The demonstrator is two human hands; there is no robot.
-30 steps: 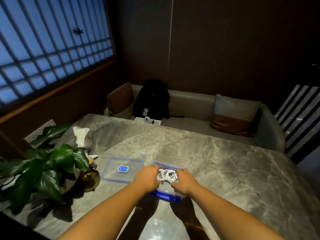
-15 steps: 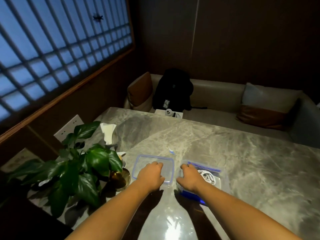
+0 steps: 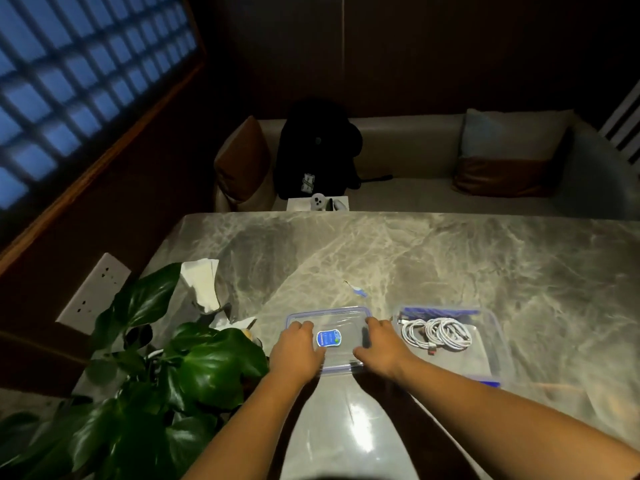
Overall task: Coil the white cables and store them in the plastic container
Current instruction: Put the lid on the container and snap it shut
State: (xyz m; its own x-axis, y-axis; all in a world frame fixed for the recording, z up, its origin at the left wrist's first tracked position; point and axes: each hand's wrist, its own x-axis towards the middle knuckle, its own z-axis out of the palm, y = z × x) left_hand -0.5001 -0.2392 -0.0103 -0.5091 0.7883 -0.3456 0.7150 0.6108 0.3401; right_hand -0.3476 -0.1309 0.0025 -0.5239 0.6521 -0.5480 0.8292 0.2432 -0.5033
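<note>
The clear plastic container point(image 3: 493, 336) with blue clips stands open on the marble table point(image 3: 450, 258). Several coiled white cables point(image 3: 438, 333) lie inside it. To its left lies the clear lid point(image 3: 337, 317) with a blue label, flat on the table. My left hand point(image 3: 296, 351) grips the lid's left side, fingers curled over it. My right hand point(image 3: 379, 344) grips the lid's right edge, just left of the container. Both hands cover the lid's near corners.
A leafy green plant point(image 3: 166, 375) in a brass pot crowds the near left of the table, with white tissues point(image 3: 201, 282) behind it. A small blue scrap point(image 3: 358, 291) lies beyond the lid. A sofa with a black backpack point(image 3: 315, 150) runs along the far edge.
Both hands left the container with the cables and moved left onto the lid. The right hand crossed from the container's edge to the lid's right side.
</note>
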